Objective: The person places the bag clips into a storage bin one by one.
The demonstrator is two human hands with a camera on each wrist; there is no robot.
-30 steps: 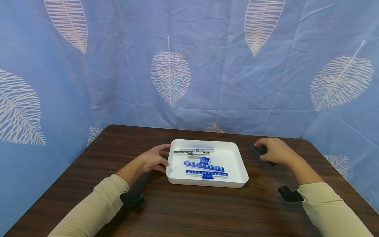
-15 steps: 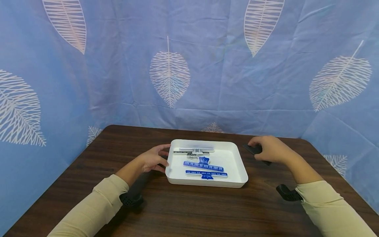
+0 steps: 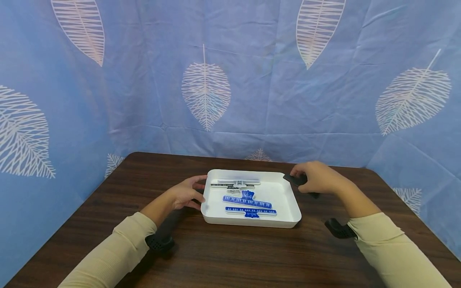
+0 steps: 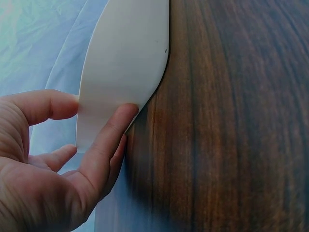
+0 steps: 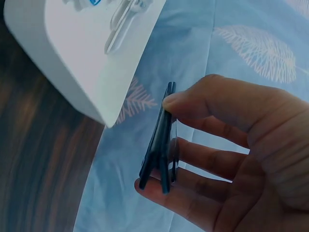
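Observation:
My right hand (image 3: 320, 178) pinches a black clip (image 3: 296, 180) at the far right corner of the white tray (image 3: 248, 222). In the head view the clip's tip overlaps the tray's rim. The right wrist view shows this long clip (image 5: 155, 145) end-on, its two arms splayed, thumb on one side and fingers on the other. My left hand (image 3: 187, 193) rests against the tray's left end. Its spread, fairly straight fingers touch the rim and the outer wall (image 4: 120, 63) in the left wrist view.
In the tray lie two blue piano-key clips (image 3: 251, 211), a black-and-white piano-key clip (image 3: 219, 185) and a clear clip (image 3: 225, 182). The dark wooden table (image 3: 230, 256) ends at a blue leaf-patterned cloth (image 3: 252, 100) behind. Each forearm wears a black wrist device (image 3: 338, 229).
My right hand has moved left with the black clip, from the table right of the tray up to its far right corner. The left hand and tray stay nearly still.

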